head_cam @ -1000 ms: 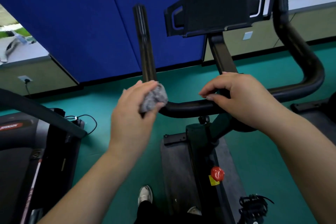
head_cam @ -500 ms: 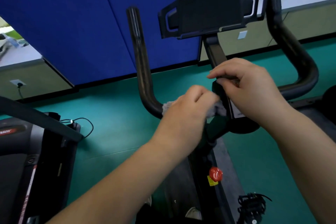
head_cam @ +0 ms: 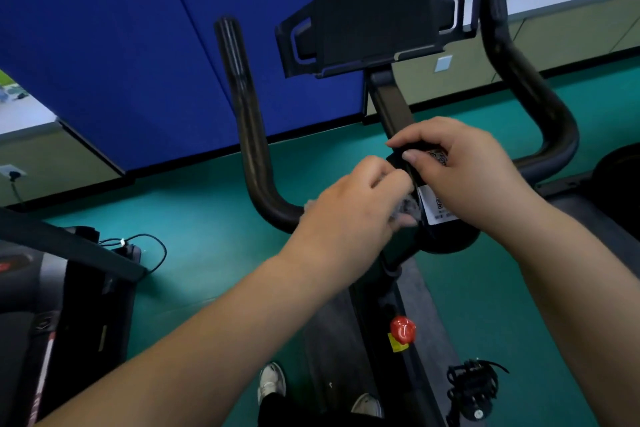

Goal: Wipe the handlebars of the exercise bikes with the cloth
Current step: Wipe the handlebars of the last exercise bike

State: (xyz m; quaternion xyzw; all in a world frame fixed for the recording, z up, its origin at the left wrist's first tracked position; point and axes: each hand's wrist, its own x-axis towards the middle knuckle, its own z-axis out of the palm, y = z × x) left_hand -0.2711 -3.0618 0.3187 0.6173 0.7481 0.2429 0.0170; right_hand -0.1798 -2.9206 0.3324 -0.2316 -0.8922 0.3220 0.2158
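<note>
Left hand [head_cam: 349, 204] is curled round the grey cloth [head_cam: 403, 210], bunched so it stays pressed to the handlebar [head_cam: 249, 135] crossbar beside the stem. Right hand [head_cam: 464, 173], just past that grip, clamps the centre mount, likely steadying the bike during wiping.

Blue partition [head_cam: 145, 45] behind; treadmill [head_cam: 52, 305] at left; green floor [head_cam: 207, 218].

handlebars [head_cam: 249, 135] black | cloth [head_cam: 405, 210] seemingly mottled grey | knob [head_cam: 402, 329] red
</note>
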